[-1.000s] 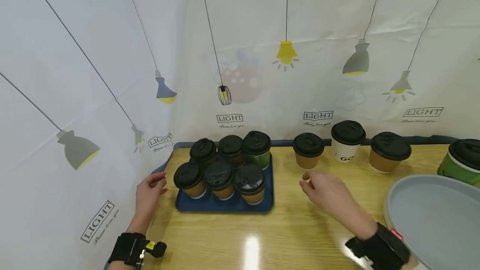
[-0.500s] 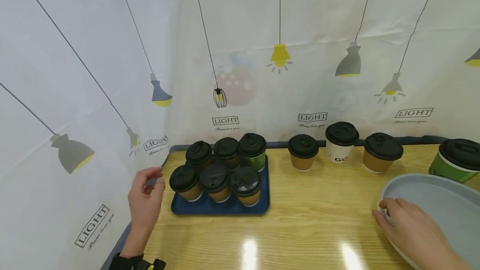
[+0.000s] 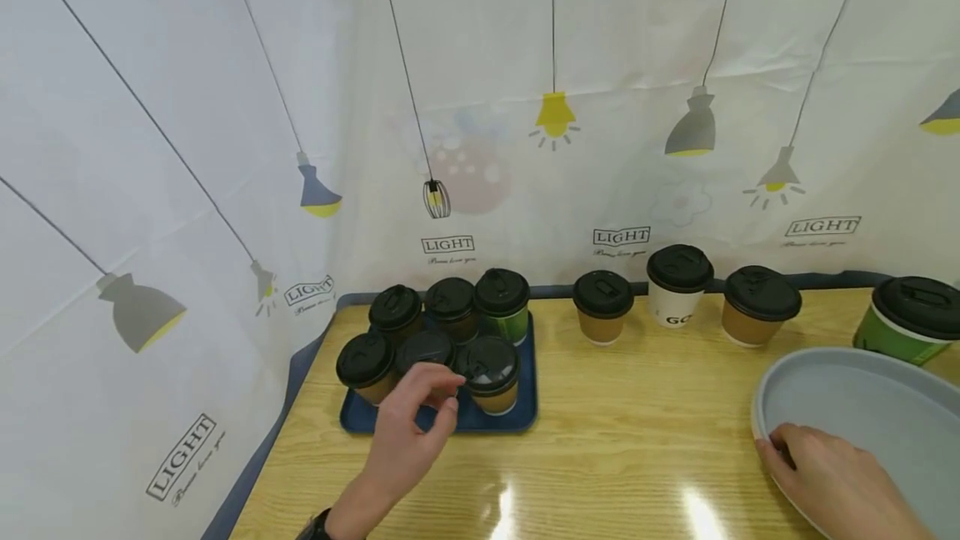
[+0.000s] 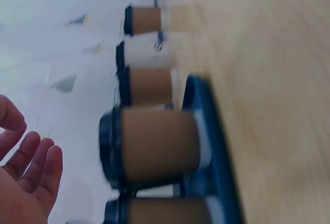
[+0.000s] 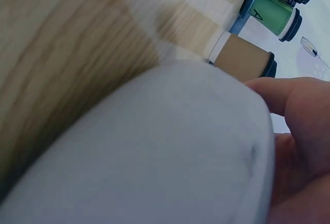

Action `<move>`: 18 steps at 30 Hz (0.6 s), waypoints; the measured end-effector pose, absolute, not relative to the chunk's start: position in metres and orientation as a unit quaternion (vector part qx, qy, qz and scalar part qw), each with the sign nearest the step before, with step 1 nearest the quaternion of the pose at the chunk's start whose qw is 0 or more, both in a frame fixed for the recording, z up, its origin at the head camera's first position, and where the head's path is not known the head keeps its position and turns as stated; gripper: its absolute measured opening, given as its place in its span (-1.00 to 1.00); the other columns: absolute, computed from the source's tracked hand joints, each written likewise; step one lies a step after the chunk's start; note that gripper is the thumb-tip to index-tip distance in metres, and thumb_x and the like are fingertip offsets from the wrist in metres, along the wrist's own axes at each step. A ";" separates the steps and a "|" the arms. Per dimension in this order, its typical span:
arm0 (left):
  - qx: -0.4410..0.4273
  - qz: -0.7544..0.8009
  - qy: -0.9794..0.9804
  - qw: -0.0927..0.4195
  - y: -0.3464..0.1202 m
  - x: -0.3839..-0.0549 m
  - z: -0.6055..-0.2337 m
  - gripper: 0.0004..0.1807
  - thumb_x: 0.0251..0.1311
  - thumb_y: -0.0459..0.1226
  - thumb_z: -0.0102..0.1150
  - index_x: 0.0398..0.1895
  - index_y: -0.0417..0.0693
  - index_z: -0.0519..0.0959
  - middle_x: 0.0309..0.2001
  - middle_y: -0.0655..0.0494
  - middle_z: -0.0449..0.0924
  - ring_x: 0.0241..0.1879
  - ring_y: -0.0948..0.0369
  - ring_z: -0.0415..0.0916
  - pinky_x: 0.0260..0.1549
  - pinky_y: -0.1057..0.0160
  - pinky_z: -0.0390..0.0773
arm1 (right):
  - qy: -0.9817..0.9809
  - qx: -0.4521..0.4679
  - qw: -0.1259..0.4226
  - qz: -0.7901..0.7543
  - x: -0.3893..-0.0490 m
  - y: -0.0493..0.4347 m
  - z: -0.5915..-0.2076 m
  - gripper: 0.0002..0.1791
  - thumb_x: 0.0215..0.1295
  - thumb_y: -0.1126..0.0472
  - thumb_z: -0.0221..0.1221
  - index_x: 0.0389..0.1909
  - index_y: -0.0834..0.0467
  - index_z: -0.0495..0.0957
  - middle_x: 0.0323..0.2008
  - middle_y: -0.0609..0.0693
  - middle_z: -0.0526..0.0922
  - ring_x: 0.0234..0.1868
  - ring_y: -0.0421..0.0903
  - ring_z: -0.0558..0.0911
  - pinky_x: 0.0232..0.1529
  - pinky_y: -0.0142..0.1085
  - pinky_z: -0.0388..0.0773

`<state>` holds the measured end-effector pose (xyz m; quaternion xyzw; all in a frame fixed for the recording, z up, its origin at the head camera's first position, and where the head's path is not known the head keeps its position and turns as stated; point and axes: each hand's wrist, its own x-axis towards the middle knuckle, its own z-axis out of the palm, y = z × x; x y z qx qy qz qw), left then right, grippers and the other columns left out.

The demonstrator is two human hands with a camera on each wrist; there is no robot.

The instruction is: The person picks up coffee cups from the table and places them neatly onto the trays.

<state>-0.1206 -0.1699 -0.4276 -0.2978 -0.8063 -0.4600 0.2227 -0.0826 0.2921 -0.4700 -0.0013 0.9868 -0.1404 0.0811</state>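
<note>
My left hand (image 3: 408, 436) hovers with loosely bent fingers over the front of a blue tray (image 3: 528, 390), holding nothing. Several black-lidded paper cups stand on that tray in two rows. The hand overlaps the front middle cup (image 3: 424, 348), and its fingertips are close to the front right cup (image 3: 491, 373). In the left wrist view the fingers (image 4: 49, 175) are apart from the cups. At the right, my right hand (image 3: 832, 473) grips the rim of a large round grey tray (image 3: 847, 386); its thumb lies outside the rim and its fingers inside.
Along the back edge stand a small brown cup (image 3: 602, 307), a white cup (image 3: 675, 290), another brown cup (image 3: 757, 307) and a green cup (image 3: 903, 319) behind the grey tray. A lamp-patterned white sheet (image 3: 525, 48) hangs behind and to the left of the wooden table (image 3: 630, 432).
My left hand has moved from left of the blue tray to over its front. My right hand has gone from near the small brown cup to the grey tray and taken hold of its rim.
</note>
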 end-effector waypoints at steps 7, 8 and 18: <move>-0.306 -0.488 -0.813 0.082 -0.136 -0.112 -0.447 -0.67 0.31 -0.53 0.23 -0.03 0.07 0.67 -0.01 0.17 0.61 -0.13 0.17 0.61 -0.28 0.27 0.69 | 0.989 -0.014 0.051 -0.139 -0.080 0.286 -0.469 -0.64 0.45 0.24 0.21 -0.60 0.10 0.43 -0.67 -0.08 0.35 -0.62 -0.13 0.35 -0.55 -0.17 0.31; -0.307 -0.490 -0.813 0.067 -0.132 -0.111 -0.448 -0.67 0.33 -0.52 0.23 -0.03 0.08 0.67 0.00 0.15 0.61 -0.13 0.14 0.61 -0.27 0.27 0.69 | 0.989 -0.017 0.051 -0.139 -0.080 0.285 -0.469 -0.65 0.44 0.24 0.22 -0.60 0.10 0.44 -0.67 -0.08 0.36 -0.61 -0.13 0.35 -0.54 -0.17 0.32; -0.312 -0.493 -0.810 -0.052 -0.095 -0.104 -0.458 -0.72 0.43 -0.44 0.14 0.06 0.06 0.63 0.03 0.16 0.57 -0.04 0.16 0.57 -0.20 0.33 0.69 | 0.981 -0.072 0.024 -0.178 -0.077 0.251 -0.467 -0.67 0.39 0.24 0.28 -0.59 0.03 0.45 -0.65 -0.14 0.37 -0.60 -0.19 0.37 -0.53 -0.19 0.36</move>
